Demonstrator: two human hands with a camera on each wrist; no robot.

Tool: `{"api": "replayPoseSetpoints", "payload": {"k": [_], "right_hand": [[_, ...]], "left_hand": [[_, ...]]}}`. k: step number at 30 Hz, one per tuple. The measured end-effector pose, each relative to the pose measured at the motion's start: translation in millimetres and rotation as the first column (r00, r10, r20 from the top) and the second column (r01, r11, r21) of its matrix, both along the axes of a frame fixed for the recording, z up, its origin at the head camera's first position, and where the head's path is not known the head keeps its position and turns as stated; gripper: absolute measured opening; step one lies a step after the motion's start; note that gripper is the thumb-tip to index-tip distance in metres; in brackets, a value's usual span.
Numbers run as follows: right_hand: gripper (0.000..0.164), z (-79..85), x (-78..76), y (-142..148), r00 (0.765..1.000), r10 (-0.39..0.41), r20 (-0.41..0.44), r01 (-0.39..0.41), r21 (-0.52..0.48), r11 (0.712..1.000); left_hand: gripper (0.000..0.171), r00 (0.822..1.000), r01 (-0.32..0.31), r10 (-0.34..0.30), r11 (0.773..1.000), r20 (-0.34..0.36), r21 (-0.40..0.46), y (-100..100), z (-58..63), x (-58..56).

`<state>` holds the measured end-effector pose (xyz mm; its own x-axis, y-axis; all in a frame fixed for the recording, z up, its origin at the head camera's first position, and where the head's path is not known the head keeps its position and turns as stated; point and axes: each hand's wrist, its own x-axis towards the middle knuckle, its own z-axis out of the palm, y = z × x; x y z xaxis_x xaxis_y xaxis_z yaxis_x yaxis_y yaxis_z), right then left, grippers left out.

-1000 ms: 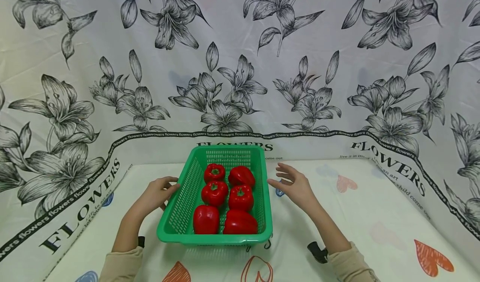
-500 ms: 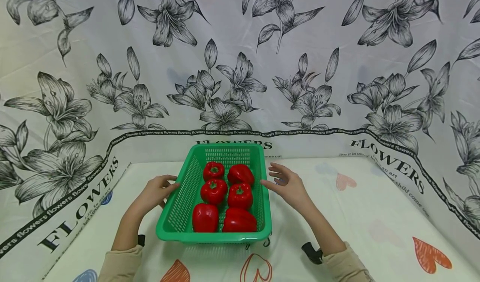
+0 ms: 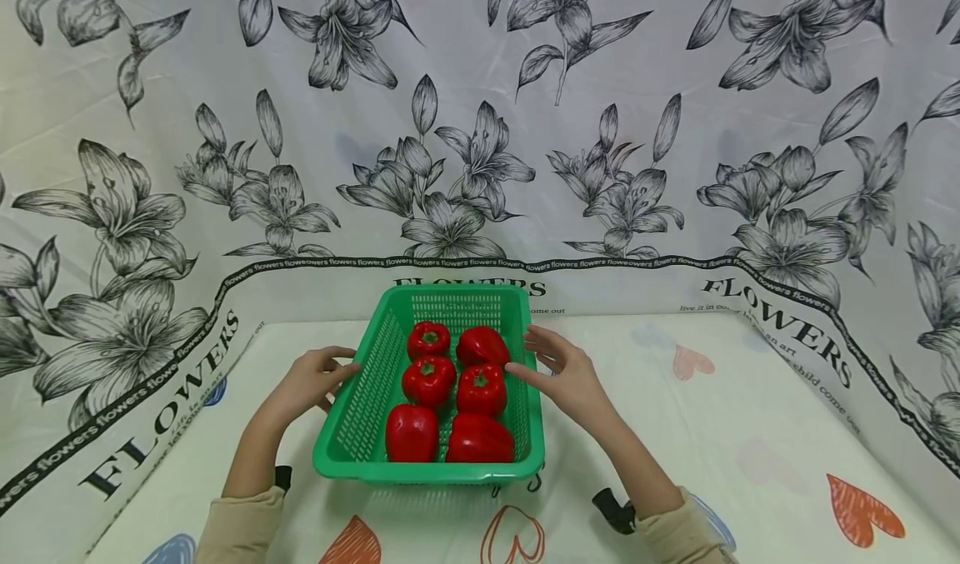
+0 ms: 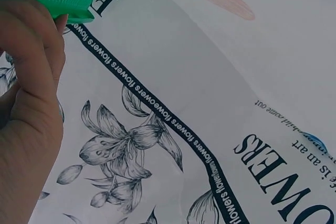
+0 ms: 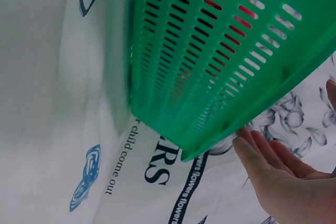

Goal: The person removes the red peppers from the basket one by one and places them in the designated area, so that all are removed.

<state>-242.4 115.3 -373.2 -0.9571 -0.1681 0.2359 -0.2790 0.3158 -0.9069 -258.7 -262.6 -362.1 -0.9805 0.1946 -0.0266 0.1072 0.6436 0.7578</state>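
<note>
A green perforated plastic basket (image 3: pixel 352 461) stands on the tablecloth with several red bell peppers (image 3: pixel 481 391) inside it. My left hand (image 3: pixel 303 389) is at the basket's left rim, fingers bent and thumb at the edge, holding it. In the left wrist view, bent fingers (image 4: pixel 31 40) meet the basket's green edge (image 4: pixel 73 19). My right hand (image 3: pixel 573 385) is at the right rim, thumb reaching over the edge and fingers spread along the outside. The right wrist view shows these fingers (image 5: pixel 268 156) beside the rim, not closed round it; contact there cannot be made out.
The white tablecloth (image 3: pixel 750 431) has printed hearts and lettering. Behind it hangs a flower-patterned cloth (image 3: pixel 480 156), with a black printed band (image 3: pixel 615 264) along its lower part. A dark strap-like piece (image 3: pixel 615 510) sits at the right wrist.
My right hand has moved left, from beside the basket to its right rim, with the thumb now over the edge. The left hand, basket and peppers have stayed in place.
</note>
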Motion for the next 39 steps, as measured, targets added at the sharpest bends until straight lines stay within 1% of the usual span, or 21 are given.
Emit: {"api": "replayPoseSetpoints", "payload": {"k": [6,9,13,15,23,27,34,39], "right_hand": [[0.072,0.2,3.3,-7.6,1.0,0.014,0.011,-0.014,0.008,1.0],[0.072,1.7,6.3,-11.8,1.0,0.019,0.019,-0.019,0.009,1.0],[0.071,3.5,9.1,-16.7,0.999,0.04,0.024,-0.04,-0.001,0.999],[0.07,3.5,9.8,-19.0,0.998,0.05,0.028,-0.049,-0.005,0.999],[0.067,3.3,14.4,-30.9,0.994,0.102,0.042,-0.1,-0.041,0.994],[0.065,2.7,16.5,-37.7,0.99,0.133,0.043,-0.131,-0.055,0.99],[0.062,2.7,20.0,-49.9,0.985,0.156,0.071,-0.151,-0.07,0.986],[0.064,3.2,21.7,-58.1,0.984,0.163,0.077,-0.16,-0.048,0.986]], "left_hand": [[0.054,1.0,0.002,-0.002,1.0,0.009,0.031,-1.7,2.7,2.7],[0.055,1.0,-0.014,0.014,1.0,0.012,0.024,-2.1,2.7,3.3],[0.054,0.999,-0.042,0.042,0.999,0.014,0.016,-4.1,1.2,1.4],[0.054,0.999,-0.047,0.046,0.999,0.019,0.02,-5.5,0.8,0.5],[0.059,0.997,-0.022,0.017,0.998,0.074,0.064,-10.0,2.4,2.6],[0.062,0.996,-0.016,0.01,0.998,0.083,0.068,-11.9,1.6,2.4],[0.064,0.997,-0.017,0.012,0.997,0.078,0.071,-12.7,0.2,1.9],[0.063,0.997,-0.016,0.01,0.997,0.076,0.073,-12.4,0.4,1.1]]}}
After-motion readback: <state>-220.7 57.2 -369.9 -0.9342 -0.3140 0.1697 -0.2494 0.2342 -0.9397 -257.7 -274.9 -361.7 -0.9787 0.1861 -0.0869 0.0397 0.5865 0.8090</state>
